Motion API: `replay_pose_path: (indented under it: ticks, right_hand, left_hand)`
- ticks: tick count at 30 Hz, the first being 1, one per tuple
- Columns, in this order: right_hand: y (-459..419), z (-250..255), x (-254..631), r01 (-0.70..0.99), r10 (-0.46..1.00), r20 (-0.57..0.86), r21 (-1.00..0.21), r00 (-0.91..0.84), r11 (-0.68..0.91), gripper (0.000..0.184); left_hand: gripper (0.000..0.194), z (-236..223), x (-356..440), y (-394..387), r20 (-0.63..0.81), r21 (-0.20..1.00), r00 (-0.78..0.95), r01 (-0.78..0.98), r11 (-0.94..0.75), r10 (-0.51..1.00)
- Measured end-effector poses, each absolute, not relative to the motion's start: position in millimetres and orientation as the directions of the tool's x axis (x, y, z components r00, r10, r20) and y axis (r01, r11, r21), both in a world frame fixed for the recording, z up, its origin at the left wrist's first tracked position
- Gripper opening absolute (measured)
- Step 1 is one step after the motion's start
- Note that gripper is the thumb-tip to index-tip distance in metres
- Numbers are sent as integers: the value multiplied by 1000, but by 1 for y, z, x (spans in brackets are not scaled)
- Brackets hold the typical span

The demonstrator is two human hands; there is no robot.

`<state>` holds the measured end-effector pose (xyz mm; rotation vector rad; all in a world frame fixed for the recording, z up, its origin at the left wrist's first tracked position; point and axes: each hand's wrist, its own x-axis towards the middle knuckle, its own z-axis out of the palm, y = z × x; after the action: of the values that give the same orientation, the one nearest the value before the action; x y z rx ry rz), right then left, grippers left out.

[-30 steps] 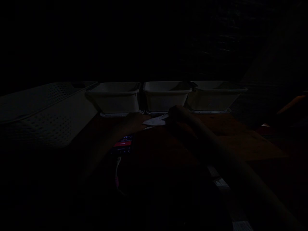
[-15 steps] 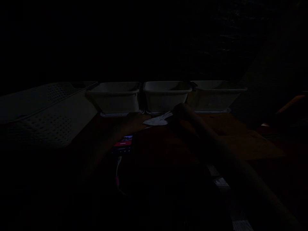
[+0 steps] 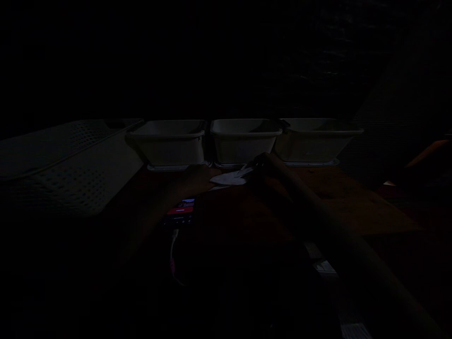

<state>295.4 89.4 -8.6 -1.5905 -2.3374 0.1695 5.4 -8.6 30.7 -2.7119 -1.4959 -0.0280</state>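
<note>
The picture is very dark. A thin white piece, folded and cloth-like (image 3: pixel 229 179), lies low over the wooden table between my hands; its exact kind cannot be made out. My left hand (image 3: pixel 202 179) is closed at its left end, the fingers mostly lost in shadow. At the right end, my right hand (image 3: pixel 267 165) pinches a raised, narrow fold with bent fingers. Below my left forearm a lit phone (image 3: pixel 181 212) rests on the table, a white cable (image 3: pixel 173 245) running from its lower end.
Three pale tubs stand in a row behind my hands: left (image 3: pixel 173 146), middle (image 3: pixel 243 146) and right (image 3: pixel 314 146). A large perforated basket (image 3: pixel 77 174) is at the left. The wooden table (image 3: pixel 360 202) extends right. Another person's arm (image 3: pixel 429 153) shows at the far right.
The fingers of my right hand have shifted slightly, and the fold at the white piece's right end has changed shape. My left hand stays nearly in place.
</note>
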Motion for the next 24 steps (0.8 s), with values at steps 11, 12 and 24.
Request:
replay_pose_path:
  ticks: [11, 12, 24]
  right_hand:
    - [91, -10, 294, 859, 923, 149, -336, -355, 385, 36]
    - [92, -10, 295, 864, 925, 151, -330, -349, 380, 35]
    - [90, -6, 295, 879, 936, 168, -325, -309, 348, 29]
  left_hand:
    - [55, 31, 6, -7, 16, 13, 504, 864, -504, 864]
    - [56, 31, 6, -8, 12, 7, 497, 868, -497, 868]
    - [60, 26, 3, -4, 25, 12, 529, 848, -530, 848]
